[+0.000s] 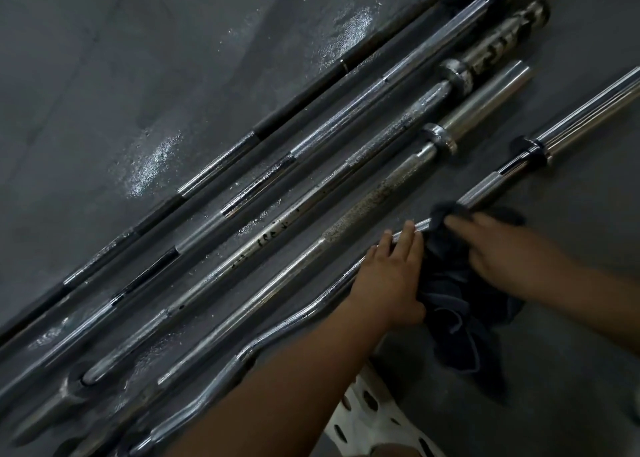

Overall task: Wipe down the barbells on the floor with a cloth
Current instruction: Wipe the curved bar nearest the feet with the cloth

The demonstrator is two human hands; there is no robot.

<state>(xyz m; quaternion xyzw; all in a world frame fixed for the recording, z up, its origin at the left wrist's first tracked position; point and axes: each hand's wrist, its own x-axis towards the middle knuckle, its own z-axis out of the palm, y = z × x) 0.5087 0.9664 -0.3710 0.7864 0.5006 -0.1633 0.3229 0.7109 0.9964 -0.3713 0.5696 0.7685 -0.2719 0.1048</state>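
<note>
A white perforated shoe (367,418) shows at the bottom edge. Just beyond it, the left hand (388,283) lies flat with straight fingers on the bent bar (491,188). Just beside it, the right hand (498,245) grips a dark cloth (460,318) bunched over that bar. Farther off, four more barbells (363,210) lie side by side on the wet-patched floor (138,58).

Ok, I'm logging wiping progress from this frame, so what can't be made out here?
Head view:
Curved bar: the stretch under the cloth and left hand is covered.
Right hand: fingers blurred, grip on the cloth unclear.
Farthest straight bars: ends cut off by the frame edges.
White perforated object: mostly hidden by the left forearm and bottom edge.
</note>
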